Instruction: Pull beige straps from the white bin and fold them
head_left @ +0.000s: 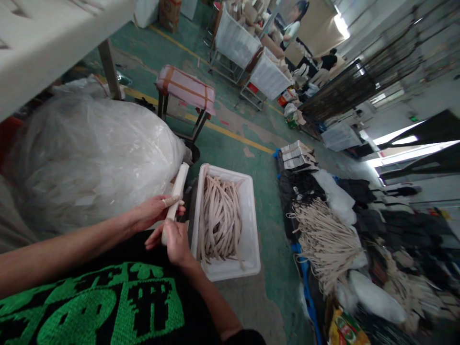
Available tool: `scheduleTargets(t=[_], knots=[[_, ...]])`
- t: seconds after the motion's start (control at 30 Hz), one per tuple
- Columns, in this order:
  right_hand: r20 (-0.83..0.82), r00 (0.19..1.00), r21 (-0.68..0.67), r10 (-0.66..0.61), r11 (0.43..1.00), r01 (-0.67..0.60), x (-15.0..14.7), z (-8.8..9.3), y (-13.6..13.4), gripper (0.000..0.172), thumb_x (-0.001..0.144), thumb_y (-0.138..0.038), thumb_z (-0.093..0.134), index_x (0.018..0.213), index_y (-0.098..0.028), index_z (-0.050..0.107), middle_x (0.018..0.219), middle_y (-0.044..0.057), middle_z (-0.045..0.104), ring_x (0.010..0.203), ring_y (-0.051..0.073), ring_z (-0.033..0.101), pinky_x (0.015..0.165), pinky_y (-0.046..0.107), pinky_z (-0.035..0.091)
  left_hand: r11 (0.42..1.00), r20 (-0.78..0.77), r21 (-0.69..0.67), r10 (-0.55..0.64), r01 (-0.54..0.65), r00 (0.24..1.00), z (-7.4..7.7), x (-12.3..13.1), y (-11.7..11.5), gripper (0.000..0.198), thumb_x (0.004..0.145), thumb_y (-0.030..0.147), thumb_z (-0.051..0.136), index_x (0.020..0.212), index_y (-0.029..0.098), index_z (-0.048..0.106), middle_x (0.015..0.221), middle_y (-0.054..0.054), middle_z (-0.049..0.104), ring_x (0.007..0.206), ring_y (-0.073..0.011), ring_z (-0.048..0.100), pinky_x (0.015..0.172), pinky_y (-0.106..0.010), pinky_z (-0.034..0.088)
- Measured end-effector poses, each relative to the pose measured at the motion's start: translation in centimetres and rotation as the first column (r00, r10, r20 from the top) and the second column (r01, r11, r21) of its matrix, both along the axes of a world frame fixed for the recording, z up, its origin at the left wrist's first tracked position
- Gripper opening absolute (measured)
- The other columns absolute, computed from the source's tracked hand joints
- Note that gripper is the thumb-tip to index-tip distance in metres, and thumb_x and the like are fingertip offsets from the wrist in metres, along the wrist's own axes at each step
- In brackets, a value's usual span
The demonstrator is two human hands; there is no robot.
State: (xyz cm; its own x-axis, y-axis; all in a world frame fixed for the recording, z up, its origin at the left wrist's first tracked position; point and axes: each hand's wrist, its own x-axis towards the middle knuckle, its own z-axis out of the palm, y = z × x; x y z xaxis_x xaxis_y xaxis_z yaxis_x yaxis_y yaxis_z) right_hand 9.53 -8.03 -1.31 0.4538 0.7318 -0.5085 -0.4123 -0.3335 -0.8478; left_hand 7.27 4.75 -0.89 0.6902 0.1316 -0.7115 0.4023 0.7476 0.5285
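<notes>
Both my hands hold a stiff-looking white strip (pixel 181 178), tilted with its far end pointing up and away. My left hand (pixel 160 209) grips it around the middle, the thumb lying on top; one digit seems wrapped in pale tape. Nearer my body, my right hand (pixel 177 241) is closed on the lower end, which its fingers partly hide. Just right of the hands stands a white plastic bin (pixel 254 230) with a tangle of beige straps (pixel 223 215) in it. What the strip is made of I cannot tell.
A large clear plastic bag (pixel 108 148) of pale pieces bulges at left, under a white tabletop edge (pixel 72 43). Beyond is a padded stool (pixel 187 88). At right, a blue-edged pallet (pixel 305 282) carries bundled beige cords (pixel 325 239). Two people are farther back near wheeled bins (pixel 237 40).
</notes>
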Motion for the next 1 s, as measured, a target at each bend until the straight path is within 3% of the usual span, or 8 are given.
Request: scheduleTargets(t=[0.07,0.13,0.23,0.33,0.5,0.7,0.87,1.0], knots=[[0.048,0.996,-0.001,-0.075,0.997,0.075,0.8,-0.3,0.9,0.068,0.098,-0.069,0.035,0.056,-0.021,0.059,0.056,0.01,0.066,0.049,0.019,0.064,0.057,0.034,0.059,0.992,-0.006,0.008,-0.124,0.124,0.992,-0.2,-0.2,0.0,0.034,0.102,0.04,0.059,0.085,0.014,0.074,0.034,0.004,0.046,0.025,-0.0137,0.036,0.028,-0.022,0.035],[0.046,0.998,0.043,-0.053,0.998,0.051,0.9,-0.7,1.3,0.065,0.097,-0.071,0.038,0.062,-0.021,0.061,0.056,0.009,0.066,0.05,0.02,0.065,0.057,0.034,0.058,0.986,-0.019,0.025,-0.167,0.168,0.986,-0.1,0.0,0.6,0.037,0.103,0.042,0.055,0.086,0.015,0.074,0.032,0.004,0.043,0.023,-0.0142,0.031,0.024,-0.022,0.026],[-0.044,0.994,0.104,0.1,0.99,-0.095,0.0,-1.6,0.7,0.058,0.093,-0.073,0.051,0.078,-0.018,0.066,0.06,0.007,0.07,0.051,0.02,0.067,0.057,0.033,0.057,0.997,-0.006,0.073,0.018,-0.017,1.0,0.1,0.3,2.1,0.026,0.1,0.027,0.059,0.085,0.013,0.074,0.061,-0.007,0.072,0.045,-0.0162,0.062,0.038,-0.021,0.048],[-0.118,0.987,0.061,0.112,0.993,-0.105,-0.4,-2.2,0.5,0.055,0.096,-0.067,0.052,0.079,-0.016,0.065,0.061,0.008,0.07,0.05,0.019,0.066,0.055,0.031,0.056,0.985,0.021,0.112,0.128,-0.13,0.992,-0.2,0.1,2.5,0.021,0.097,0.019,0.062,0.083,0.012,0.075,0.075,-0.01,0.079,0.064,-0.017,0.073,0.059,-0.021,0.06],[-0.011,1.0,-0.027,-0.022,0.999,0.022,1.2,-2.0,2.2,0.053,0.107,-0.048,0.038,0.079,-0.016,0.069,0.063,0.008,0.071,0.057,0.021,0.07,0.062,0.032,0.059,0.986,0.073,0.095,-0.142,0.134,0.987,-0.2,-0.7,1.7,0.031,0.096,0.041,0.066,0.089,0.013,0.077,0.034,0.004,0.044,0.024,-0.0138,0.033,0.025,-0.023,0.03],[-0.143,0.973,-0.005,0.18,0.983,-0.182,-0.1,-1.6,2.0,0.046,0.106,-0.05,0.048,0.084,-0.014,0.068,0.064,0.006,0.073,0.053,0.017,0.068,0.059,0.027,0.056,0.98,0.029,0.152,0.122,-0.125,0.992,0.9,-0.4,3.3,0.011,0.086,0.022,0.076,0.079,0.013,0.074,0.072,-0.009,0.077,0.054,-0.0151,0.068,0.05,-0.02,0.056],[-0.049,0.998,-0.019,0.045,0.999,-0.046,1.4,-1.7,3.0,0.051,0.107,-0.051,0.041,0.081,-0.016,0.068,0.06,0.005,0.07,0.052,0.018,0.067,0.061,0.03,0.057,0.984,0.072,0.138,-0.126,0.115,0.989,0.2,-1.2,2.5,0.028,0.088,0.042,0.076,0.082,0.014,0.076,0.035,0.004,0.043,0.026,-0.0126,0.034,0.028,-0.023,0.028],[-0.076,0.977,-0.015,0.197,0.98,-0.199,1.2,-1.6,2.8,0.049,0.104,-0.057,0.051,0.084,-0.016,0.069,0.063,0.005,0.072,0.054,0.017,0.068,0.061,0.027,0.054,0.968,0.065,0.245,0.033,-0.048,0.997,0.3,-1.0,4.0,0.022,0.081,0.035,0.082,0.08,0.014,0.077,0.061,-0.008,0.071,0.048,-0.0187,0.062,0.04,-0.025,0.045]])
